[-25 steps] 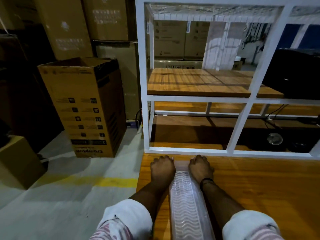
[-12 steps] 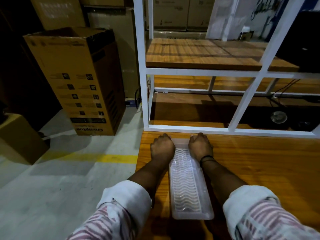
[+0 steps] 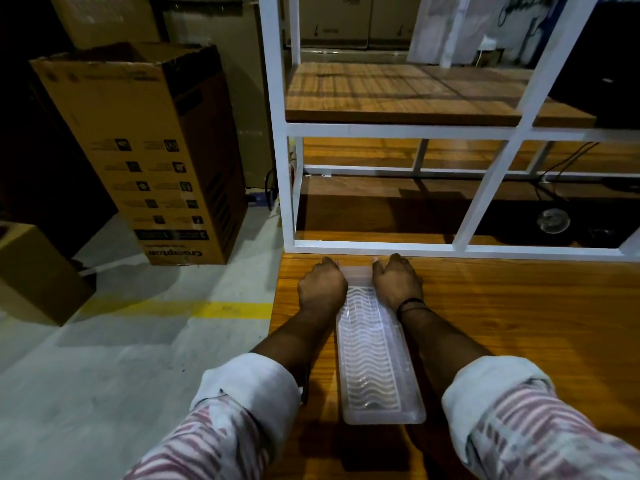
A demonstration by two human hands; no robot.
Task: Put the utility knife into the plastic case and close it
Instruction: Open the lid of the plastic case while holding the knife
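A long clear plastic case point(image 3: 375, 358) with a wavy ribbed lid lies lengthwise on the wooden table point(image 3: 519, 323), its lid down. My left hand point(image 3: 322, 289) grips the far left corner of the case and my right hand point(image 3: 398, 285) grips the far right corner; both have fingers curled over the far end. No utility knife shows; the ribbed lid hides what is inside. A dark band circles my right wrist.
A white metal shelf frame point(image 3: 381, 249) stands right behind the case, with wooden shelves and cables on the lower right. A tall cardboard box point(image 3: 145, 150) stands on the concrete floor to the left, beyond a yellow floor line point(image 3: 207, 310).
The camera has tilted down, so the whole case now shows. Both hands stay at the far corners of the case, which lies where it was.
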